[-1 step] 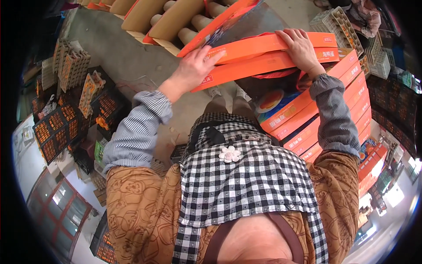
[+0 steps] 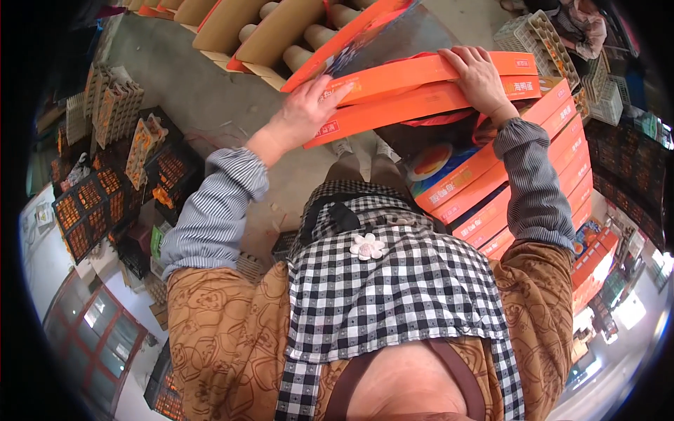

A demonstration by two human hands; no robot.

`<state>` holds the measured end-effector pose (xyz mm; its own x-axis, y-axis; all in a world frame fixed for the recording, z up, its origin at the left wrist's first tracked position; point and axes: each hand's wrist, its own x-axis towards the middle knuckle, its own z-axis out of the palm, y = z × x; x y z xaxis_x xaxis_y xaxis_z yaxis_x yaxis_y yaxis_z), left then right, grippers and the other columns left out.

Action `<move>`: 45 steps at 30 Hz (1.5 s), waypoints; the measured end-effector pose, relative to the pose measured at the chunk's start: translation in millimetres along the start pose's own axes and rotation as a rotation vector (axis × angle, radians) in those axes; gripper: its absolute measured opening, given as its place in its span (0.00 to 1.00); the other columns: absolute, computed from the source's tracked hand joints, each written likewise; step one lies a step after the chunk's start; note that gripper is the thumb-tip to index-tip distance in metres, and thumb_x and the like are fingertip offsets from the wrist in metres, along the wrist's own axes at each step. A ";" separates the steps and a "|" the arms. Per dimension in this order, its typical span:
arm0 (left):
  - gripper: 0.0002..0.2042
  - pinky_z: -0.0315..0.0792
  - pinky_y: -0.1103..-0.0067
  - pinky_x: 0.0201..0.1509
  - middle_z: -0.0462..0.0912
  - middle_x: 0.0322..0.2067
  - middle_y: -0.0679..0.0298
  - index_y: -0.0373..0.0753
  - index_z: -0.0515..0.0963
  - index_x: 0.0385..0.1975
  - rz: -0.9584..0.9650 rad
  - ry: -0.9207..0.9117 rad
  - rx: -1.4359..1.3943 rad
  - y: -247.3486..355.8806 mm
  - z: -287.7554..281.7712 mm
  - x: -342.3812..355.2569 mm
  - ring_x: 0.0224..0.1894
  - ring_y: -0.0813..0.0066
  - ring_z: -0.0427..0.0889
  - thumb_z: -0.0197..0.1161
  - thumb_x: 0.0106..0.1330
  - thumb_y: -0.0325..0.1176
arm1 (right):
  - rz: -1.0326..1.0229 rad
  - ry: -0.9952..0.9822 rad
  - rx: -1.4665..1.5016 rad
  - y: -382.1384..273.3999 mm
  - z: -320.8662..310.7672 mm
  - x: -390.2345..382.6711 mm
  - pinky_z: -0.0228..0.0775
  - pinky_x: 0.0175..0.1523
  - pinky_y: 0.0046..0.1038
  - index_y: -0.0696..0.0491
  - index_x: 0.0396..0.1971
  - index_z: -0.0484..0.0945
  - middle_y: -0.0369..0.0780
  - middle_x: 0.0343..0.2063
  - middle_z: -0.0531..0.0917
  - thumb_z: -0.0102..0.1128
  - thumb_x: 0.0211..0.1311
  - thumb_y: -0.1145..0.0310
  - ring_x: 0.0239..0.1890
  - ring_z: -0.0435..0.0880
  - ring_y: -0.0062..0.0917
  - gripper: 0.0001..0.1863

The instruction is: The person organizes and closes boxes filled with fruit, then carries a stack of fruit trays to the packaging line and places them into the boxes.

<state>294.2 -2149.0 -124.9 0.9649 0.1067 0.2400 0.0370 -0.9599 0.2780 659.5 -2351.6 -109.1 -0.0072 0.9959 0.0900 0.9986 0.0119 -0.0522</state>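
Observation:
In front of me are two flat orange cardboard boxes, an upper box (image 2: 411, 81) and a lower box (image 2: 404, 105), lying close together with printed side edges toward me. My left hand (image 2: 305, 109) closes round their left end, fingers over the upper edge. Nearer their right end, my right hand (image 2: 481, 81) curls over the same edge, thumb side toward the middle. Their right part overlaps a stack of similar orange boxes (image 2: 505, 172). A round picture is printed on a dark top face in the stack. The undersides of both hands' grips are hidden.
Open cartons (image 2: 270, 45) holding pale cylinders stand beyond the boxes. At left are black crates (image 2: 91, 207) of orange items and upright egg trays (image 2: 116, 105). Another person (image 2: 583, 28) is at the far right beside white crates (image 2: 607, 102).
My left hand and sleeve have shifted slightly left and toward me at the boxes' left end. The right hand and the boxes stay nearly where they were.

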 end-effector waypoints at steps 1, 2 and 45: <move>0.31 0.79 0.63 0.62 0.77 0.59 0.43 0.44 0.71 0.72 0.024 -0.025 0.028 -2.8 -4.2 -3.6 0.53 0.49 0.82 0.62 0.66 0.27 | 0.002 0.000 0.002 -0.4 0.2 0.6 0.63 0.70 0.38 0.48 0.66 0.73 0.40 0.55 0.80 0.60 0.62 0.73 0.61 0.77 0.35 0.29; 0.31 0.79 0.63 0.62 0.77 0.59 0.43 0.44 0.71 0.72 0.026 -0.027 0.027 -4.1 -4.6 -3.3 0.53 0.49 0.82 0.62 0.66 0.27 | 0.004 -0.004 0.013 0.0 0.0 1.3 0.63 0.70 0.38 0.48 0.66 0.73 0.40 0.55 0.80 0.61 0.62 0.73 0.61 0.77 0.34 0.30; 0.50 0.66 0.58 0.68 0.61 0.72 0.47 0.45 0.68 0.75 -0.086 -0.155 -0.013 56.9 25.4 79.0 0.63 0.50 0.70 0.79 0.47 0.51 | 0.632 -0.070 -0.186 110.6 38.9 -34.3 0.41 0.77 0.59 0.33 0.74 0.67 0.40 0.75 0.67 0.43 0.78 0.42 0.78 0.59 0.39 0.29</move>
<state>379.1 -2201.7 -113.7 0.9868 0.1466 0.0689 0.1192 -0.9454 0.3034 768.1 -2381.0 -156.6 0.5860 0.8096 0.0334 0.8041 -0.5861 0.0995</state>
